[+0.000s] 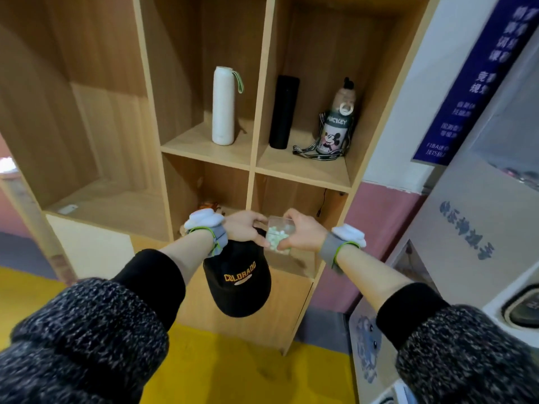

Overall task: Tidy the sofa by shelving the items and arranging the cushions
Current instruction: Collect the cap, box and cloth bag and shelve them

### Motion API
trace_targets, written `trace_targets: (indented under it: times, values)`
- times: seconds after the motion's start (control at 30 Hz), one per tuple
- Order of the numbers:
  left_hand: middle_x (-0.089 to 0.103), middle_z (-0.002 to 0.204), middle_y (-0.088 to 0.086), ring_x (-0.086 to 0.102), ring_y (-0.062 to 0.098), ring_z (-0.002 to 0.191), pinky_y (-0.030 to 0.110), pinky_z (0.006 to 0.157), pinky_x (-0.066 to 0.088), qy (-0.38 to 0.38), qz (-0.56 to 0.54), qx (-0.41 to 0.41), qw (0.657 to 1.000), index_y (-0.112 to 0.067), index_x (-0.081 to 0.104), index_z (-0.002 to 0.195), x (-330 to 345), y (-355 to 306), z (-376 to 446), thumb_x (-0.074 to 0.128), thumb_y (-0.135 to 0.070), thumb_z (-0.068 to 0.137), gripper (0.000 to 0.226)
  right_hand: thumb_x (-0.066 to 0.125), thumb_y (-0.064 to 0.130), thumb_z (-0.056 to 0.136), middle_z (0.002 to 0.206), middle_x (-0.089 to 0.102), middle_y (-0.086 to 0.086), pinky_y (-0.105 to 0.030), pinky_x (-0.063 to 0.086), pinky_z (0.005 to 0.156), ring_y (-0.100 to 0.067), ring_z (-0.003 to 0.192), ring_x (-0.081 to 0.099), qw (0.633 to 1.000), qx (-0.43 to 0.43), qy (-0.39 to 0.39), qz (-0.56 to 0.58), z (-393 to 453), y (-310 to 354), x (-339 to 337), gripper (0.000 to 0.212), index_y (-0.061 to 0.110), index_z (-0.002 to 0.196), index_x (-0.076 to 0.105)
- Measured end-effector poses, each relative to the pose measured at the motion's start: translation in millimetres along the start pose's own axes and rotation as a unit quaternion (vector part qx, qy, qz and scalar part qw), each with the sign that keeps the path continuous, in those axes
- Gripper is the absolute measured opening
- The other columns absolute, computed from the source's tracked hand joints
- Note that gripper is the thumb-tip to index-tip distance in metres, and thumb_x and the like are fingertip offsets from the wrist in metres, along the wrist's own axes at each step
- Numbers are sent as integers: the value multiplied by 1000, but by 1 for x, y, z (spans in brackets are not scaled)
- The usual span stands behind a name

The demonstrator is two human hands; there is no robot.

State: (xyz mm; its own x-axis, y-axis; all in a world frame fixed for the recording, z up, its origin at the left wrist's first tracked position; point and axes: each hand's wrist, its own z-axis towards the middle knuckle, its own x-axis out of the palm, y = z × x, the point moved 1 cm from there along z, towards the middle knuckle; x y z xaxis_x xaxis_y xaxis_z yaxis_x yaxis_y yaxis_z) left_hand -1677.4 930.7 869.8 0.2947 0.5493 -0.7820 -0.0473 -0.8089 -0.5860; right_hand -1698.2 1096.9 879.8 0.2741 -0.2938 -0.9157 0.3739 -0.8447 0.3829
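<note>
A black cap [237, 282] with "COLORADO" lettering hangs from my left hand [243, 230], which grips it by its top edge. My right hand [302, 233] holds a small clear box [278, 237] filled with pale green and white pieces. Both hands are close together in front of the lower right compartment of a wooden shelf unit [252, 167]. My left fingertips touch the box's left side.
The upper shelf cells hold a white bottle [223, 107], a black flask [283, 112] and a Mickey bottle [335, 126] with a strap. A black cable [322, 204] hangs in the lower right cell. Grey cardboard boxes [455, 228] stand right; the floor is yellow [242, 371].
</note>
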Motion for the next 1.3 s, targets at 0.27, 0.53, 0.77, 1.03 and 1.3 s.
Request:
trace_targets:
  times: [0.27, 0.53, 0.77, 1.03, 1.3]
  values:
    - [60, 132, 5, 54, 19, 124, 28, 107, 35, -31, -80, 49, 995, -8, 55, 132, -87, 2, 81, 68, -21, 86, 49, 76, 27, 76, 135, 51, -8, -27, 42, 88, -27, 120, 52, 997, 17, -72, 35, 96, 6, -66, 80, 15, 144, 35]
    - [60, 129, 7, 52, 20, 122, 14, 86, 32, -73, -50, 77, 993, -15, 54, 133, -120, 0, 143, 67, -25, 87, 50, 67, 22, 87, 140, 49, -15, -33, 41, 99, -30, 126, 49, 990, 42, -136, 15, 164, -3, -99, 76, 10, 149, 24]
    - [66, 110, 9, 60, 18, 101, 21, 93, 38, -3, -40, 65, 997, -19, 44, 142, -124, 6, 173, 71, -28, 84, 64, 65, 19, 88, 145, 45, -14, -34, 39, 103, -31, 132, 44, 989, 76, -129, -1, 208, -29, -104, 75, 12, 150, 22]
    - [55, 132, 21, 51, 22, 126, 17, 102, 29, 33, -46, 59, 997, -17, 51, 137, -124, 20, 195, 71, -22, 84, 57, 69, 22, 83, 139, 51, -11, -28, 42, 93, -30, 124, 50, 993, 73, -97, -11, 234, -46, -109, 76, 21, 147, 28]
    - [67, 72, -28, 60, -18, 76, -6, 73, 38, 63, -43, 80, 994, -17, 64, 114, -125, 21, 200, 72, -19, 83, 32, 61, 25, 78, 129, 53, -9, -35, 33, 100, -28, 123, 39, 972, -54, -214, -84, 222, -32, -113, 59, 20, 135, 45]
